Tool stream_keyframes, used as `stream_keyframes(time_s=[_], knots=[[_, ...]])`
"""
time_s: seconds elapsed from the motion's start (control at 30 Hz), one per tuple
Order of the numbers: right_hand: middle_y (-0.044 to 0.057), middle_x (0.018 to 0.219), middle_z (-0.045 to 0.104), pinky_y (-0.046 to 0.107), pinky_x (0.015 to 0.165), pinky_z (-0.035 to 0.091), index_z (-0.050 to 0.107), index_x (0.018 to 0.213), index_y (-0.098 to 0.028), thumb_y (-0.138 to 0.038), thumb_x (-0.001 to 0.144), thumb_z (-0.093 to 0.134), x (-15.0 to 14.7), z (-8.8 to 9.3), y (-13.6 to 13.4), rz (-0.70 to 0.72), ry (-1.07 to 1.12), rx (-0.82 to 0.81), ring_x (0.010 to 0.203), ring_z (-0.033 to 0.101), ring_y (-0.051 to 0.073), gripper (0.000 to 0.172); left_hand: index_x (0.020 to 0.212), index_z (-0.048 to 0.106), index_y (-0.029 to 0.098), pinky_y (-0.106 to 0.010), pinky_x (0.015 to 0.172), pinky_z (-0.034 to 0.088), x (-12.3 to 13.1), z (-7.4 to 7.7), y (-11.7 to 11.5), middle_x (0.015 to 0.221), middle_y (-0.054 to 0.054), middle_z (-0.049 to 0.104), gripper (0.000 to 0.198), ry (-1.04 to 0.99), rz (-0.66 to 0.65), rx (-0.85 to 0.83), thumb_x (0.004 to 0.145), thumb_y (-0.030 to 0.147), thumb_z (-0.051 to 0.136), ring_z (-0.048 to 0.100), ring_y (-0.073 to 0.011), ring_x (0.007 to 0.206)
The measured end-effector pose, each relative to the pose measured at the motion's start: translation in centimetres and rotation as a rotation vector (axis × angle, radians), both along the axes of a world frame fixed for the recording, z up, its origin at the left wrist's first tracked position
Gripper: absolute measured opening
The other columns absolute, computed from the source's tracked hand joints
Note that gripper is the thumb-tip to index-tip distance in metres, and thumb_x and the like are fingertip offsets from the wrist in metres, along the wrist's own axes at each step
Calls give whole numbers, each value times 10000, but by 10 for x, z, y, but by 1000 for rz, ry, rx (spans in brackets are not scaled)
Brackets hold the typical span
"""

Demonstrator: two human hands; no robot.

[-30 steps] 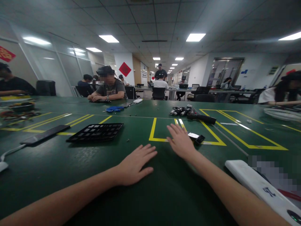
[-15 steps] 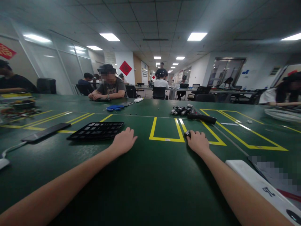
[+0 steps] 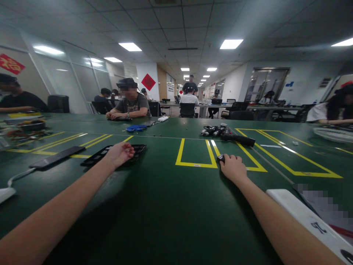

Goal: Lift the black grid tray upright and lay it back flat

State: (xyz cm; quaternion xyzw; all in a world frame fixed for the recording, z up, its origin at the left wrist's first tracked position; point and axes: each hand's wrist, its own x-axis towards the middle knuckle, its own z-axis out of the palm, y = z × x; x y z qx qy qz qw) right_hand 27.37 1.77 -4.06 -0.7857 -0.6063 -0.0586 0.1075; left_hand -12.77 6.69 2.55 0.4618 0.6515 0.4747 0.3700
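Note:
My left hand [image 3: 120, 154] is above the black compartment tray [image 3: 95, 157], its fingers curled inward and the palm turned partly up; something small and pale may lie at the fingertips, too small to name. Part of the tray is hidden behind this hand. Farther right, my right hand [image 3: 234, 167] rests on the green table [image 3: 165, 206], its fingers closed round a small black object [image 3: 221, 158] with a pale label. That hand lies at the near right corner of a yellow tape rectangle [image 3: 180, 154].
A black power bank [image 3: 57, 158] with a white cable lies at left. Beyond are blue gloves [image 3: 136, 128] and a bundle of black cables [image 3: 215, 130]. A white device [image 3: 300, 217] stands near my right forearm. People sit across the table.
My left hand has moved left from the tray's right edge to over the tray, its palm turning up and fingers curling. My right hand stays on the small black object. The view has shifted slightly.

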Motion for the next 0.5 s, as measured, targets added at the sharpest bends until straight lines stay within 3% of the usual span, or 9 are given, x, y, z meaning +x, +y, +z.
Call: stream_keyframes(time_s=[0.07,0.13,0.23,0.37,0.5], knots=[[162,1103,529,414,770,403,488,1146,-148,-382,837,345,0,1,0,-2,2,1,1042,428,315,413,585,364,175,-275,590,443,-22,3,2,605,-15,483,231,192,70,-35,805,241,343,538,-158,696],[167,1112,526,415,775,400,484,1153,-146,-377,837,344,-1,3,-1,-4,4,-6,1044,428,314,416,583,376,175,-401,699,443,-40,3,3,681,-53,518,258,349,136,-82,761,345,455,531,-272,891],[174,1126,520,416,777,395,477,1162,-143,-368,839,346,-3,5,-2,-6,10,-22,1046,428,313,415,572,397,168,-586,842,308,-54,0,2,892,-168,562,371,639,221,-167,596,445,643,401,-452,1083],[175,1122,526,412,778,391,492,1150,-138,-359,836,370,0,4,-2,-13,11,-12,1048,427,316,403,597,455,152,-546,875,311,-61,-4,1,984,-197,581,411,1027,53,-262,647,549,550,467,-429,1048],[155,1136,538,409,836,367,509,1160,-137,-335,834,411,2,0,2,55,50,31,1072,420,306,394,559,455,147,-502,805,363,-55,-9,3,845,-180,603,417,976,-19,-133,632,544,556,518,-414,959]])
